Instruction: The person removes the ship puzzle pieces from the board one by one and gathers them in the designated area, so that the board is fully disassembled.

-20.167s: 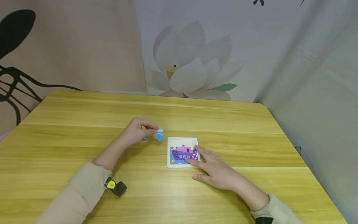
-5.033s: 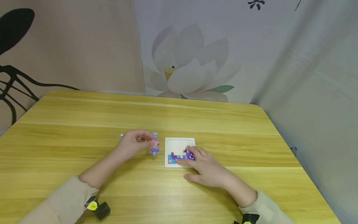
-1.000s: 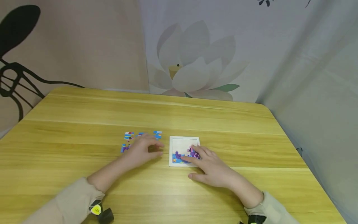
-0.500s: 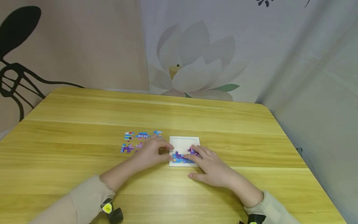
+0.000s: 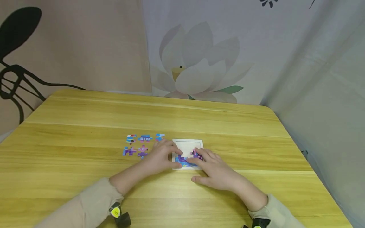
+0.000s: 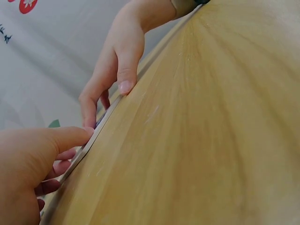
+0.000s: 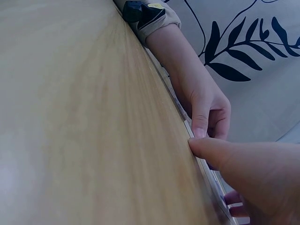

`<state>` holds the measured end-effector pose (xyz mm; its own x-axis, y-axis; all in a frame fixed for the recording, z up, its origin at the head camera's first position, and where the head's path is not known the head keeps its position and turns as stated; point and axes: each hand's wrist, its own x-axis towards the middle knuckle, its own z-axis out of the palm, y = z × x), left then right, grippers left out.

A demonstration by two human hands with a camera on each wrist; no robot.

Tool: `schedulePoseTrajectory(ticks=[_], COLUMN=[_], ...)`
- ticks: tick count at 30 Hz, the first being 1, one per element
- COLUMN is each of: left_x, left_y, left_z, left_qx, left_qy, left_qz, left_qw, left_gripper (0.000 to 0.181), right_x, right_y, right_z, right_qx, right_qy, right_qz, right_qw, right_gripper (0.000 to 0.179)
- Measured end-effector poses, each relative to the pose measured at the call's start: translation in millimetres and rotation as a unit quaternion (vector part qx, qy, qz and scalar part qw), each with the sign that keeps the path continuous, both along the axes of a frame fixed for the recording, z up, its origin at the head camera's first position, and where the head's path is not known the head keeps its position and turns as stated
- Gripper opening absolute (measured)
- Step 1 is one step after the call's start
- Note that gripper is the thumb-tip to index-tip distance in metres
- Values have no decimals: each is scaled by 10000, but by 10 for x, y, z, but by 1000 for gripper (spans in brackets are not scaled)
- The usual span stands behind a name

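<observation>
A white square puzzle tray (image 5: pixel 186 144) lies flat on the table; purple and blue jigsaw pieces (image 5: pixel 183 161) fill its front part, and bare board shows behind them. Over the tray's left side is my left hand (image 5: pixel 161 158), its index finger and thumb apart, with the thumb near the front rim. My right hand (image 5: pixel 216 171) rests at the right side with spread fingers, the fingertips on the pieces and covering some of them. In the left wrist view the left thumb (image 6: pixel 77 137) is right at the tray's thin edge (image 6: pixel 101 124). Neither hand has a loose piece visible in it.
Several loose jigsaw pieces lie left of the tray in two rows, among them a pink and purple one (image 5: pixel 143 151) and a blue one (image 5: pixel 145 138). One at the back right (image 5: pixel 160 136) sits just behind the left hand. The wooden table (image 5: pixel 85 120) reaches back to a curtain.
Compared with 20 s ago, fewer pieces are in the tray and more lie at left. Over the last second the left hand has moved right onto the tray; the right hand has stayed.
</observation>
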<state>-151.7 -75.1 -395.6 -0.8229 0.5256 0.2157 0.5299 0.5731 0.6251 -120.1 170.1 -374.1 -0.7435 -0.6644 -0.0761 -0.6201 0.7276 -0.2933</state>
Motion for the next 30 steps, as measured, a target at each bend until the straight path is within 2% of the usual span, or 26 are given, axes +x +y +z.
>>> schedulePoseTrajectory(ticks=[12,30], left_x=[26,40], left_y=[28,23], left_z=[49,47], left_qx=[-250,-129], left_qy=[-189,-187], left_qz=[159,68], left_qw=[9994,9997], left_gripper=[39,37], right_x=[7,-4], right_y=[-10,-3], right_z=[15,-6], right_qx=[33,86], right_qy=[-29,6], right_qz=[-33,-20], right_qw=[10000,10000], right_gripper=[58,59])
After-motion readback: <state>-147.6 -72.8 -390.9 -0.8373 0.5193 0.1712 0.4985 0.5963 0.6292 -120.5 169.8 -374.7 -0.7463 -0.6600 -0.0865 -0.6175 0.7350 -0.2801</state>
